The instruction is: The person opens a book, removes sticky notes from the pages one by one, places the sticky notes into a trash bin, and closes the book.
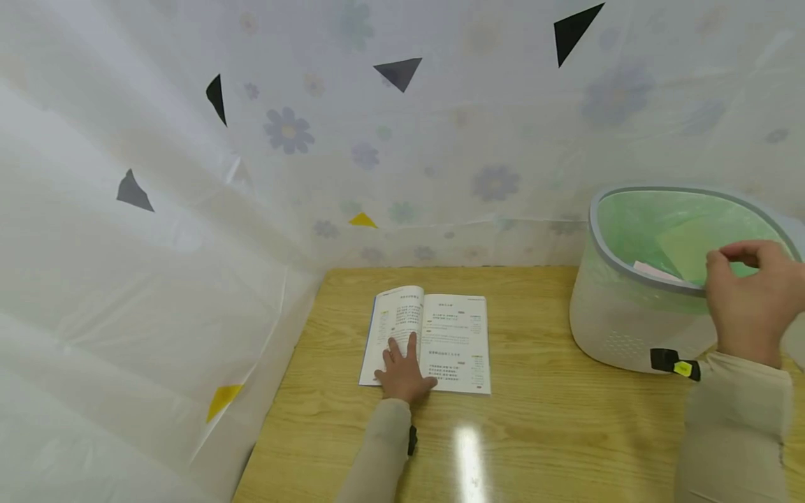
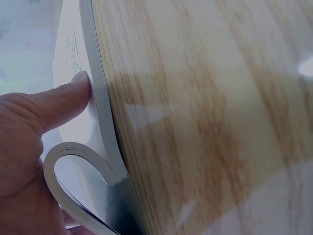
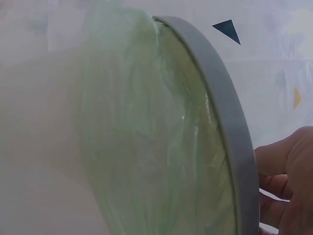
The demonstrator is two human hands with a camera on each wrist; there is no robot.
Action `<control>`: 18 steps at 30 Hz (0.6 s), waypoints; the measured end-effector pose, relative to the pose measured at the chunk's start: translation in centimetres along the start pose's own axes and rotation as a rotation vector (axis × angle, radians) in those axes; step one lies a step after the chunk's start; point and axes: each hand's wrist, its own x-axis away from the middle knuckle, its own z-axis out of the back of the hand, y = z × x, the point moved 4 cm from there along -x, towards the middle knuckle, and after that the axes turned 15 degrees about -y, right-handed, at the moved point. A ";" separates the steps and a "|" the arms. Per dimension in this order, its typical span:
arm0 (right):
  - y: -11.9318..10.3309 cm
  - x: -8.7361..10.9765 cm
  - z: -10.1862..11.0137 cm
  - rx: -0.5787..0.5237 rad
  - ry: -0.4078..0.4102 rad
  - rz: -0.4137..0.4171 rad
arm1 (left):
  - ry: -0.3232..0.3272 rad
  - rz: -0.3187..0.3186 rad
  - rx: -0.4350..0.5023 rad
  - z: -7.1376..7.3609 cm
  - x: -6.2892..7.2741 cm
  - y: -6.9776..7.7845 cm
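An open book [image 1: 454, 342] with printed pages lies on the wooden table. My left hand [image 1: 402, 376] rests on its lower middle, fingers spread over the left page and thumb on the right page. In the left wrist view the thumb [image 2: 68, 100] lies on the page, beside curved-up pages [image 2: 51, 171]. My right hand [image 1: 755, 293] is over the near right rim of a whitish bin [image 1: 635, 318], its thumb and forefinger curled towards each other. A pale yellow-green sheet [image 1: 685, 244] shows inside the bin by the fingertips; whether they pinch it is unclear.
A green plastic liner [image 1: 629, 216] lines the bin under its grey rim [image 1: 597, 223]. A pinkish-white piece [image 1: 657, 271] shows inside by the near rim. A flowered curtain [image 1: 440, 154] hangs behind the table [image 1: 534, 419] and a whitish sheet [image 1: 126, 314] hangs on its left.
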 end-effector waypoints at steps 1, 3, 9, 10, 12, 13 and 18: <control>0.0 -0.1 0.0 0.003 -0.005 0.007 | 0.001 -0.001 -0.002 0.0 0.0 0.0; 0.1 -0.2 -0.1 0.027 -0.002 0.036 | 0.004 -0.003 -0.003 0.1 0.0 0.0; -0.2 -0.3 -0.1 0.102 0.033 0.084 | 0.000 -0.004 0.011 0.0 0.0 0.0; -0.2 -0.2 0.0 0.091 0.049 0.098 | -0.001 -0.008 0.016 0.0 -0.1 0.0; -0.3 0.0 0.1 0.061 0.089 0.139 | -0.006 -0.016 0.034 0.1 0.0 -0.2; -0.4 0.1 0.1 0.044 0.112 0.165 | -0.004 -0.022 0.045 0.2 0.0 -0.4; -1.0 2.0 0.2 -0.043 0.265 0.282 | 0.023 -0.031 0.125 1.0 0.2 -1.5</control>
